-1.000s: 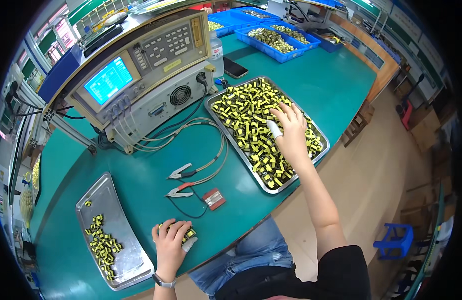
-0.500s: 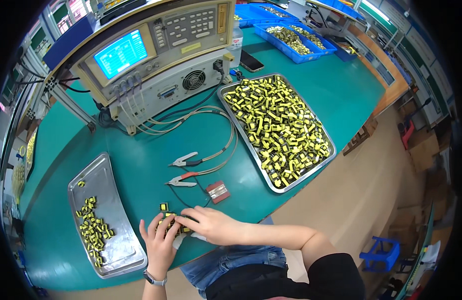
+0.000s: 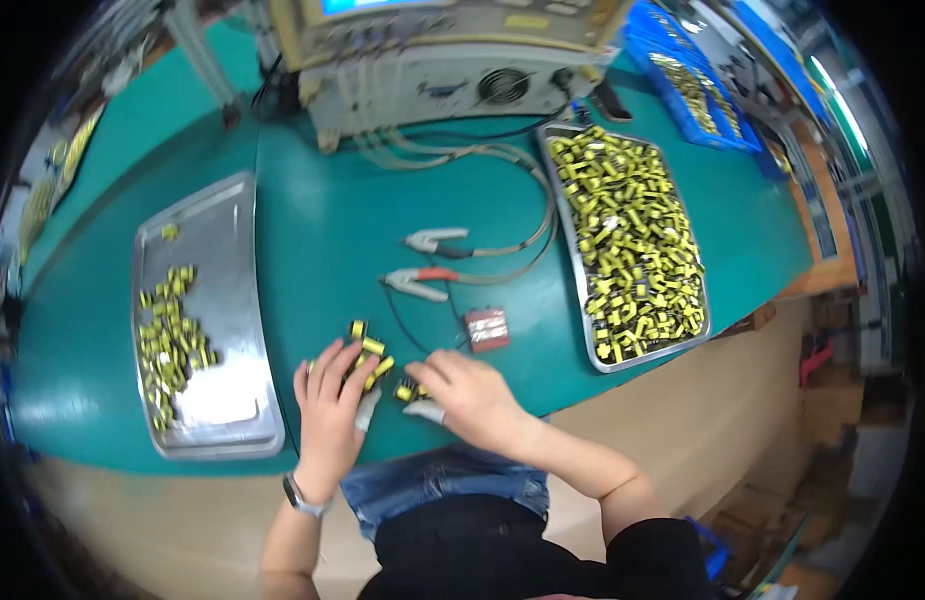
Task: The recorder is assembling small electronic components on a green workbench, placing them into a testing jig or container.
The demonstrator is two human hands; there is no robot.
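My left hand [image 3: 332,405] rests on the green table's front edge, fingers curled over a small cluster of yellow-taped components [image 3: 368,352]. My right hand [image 3: 466,388] lies beside it, fingers closed around a few of the same components [image 3: 411,390] at its fingertips. The two hands almost touch. A metal tray [image 3: 583,262] heaped with yellow components stands to the right. Another metal tray [image 3: 223,400] with a smaller pile of them lies to the left.
Two clip leads [image 3: 431,240] with cables lie in the middle of the green table [image 3: 313,230], a small red block [image 3: 488,328] near them. A beige test instrument [image 3: 433,60] stands at the back. Blue bins [image 3: 698,90] sit far right.
My right hand came back from the right tray to the table's front edge and now sits by my left hand. The view has shifted down and to the left.
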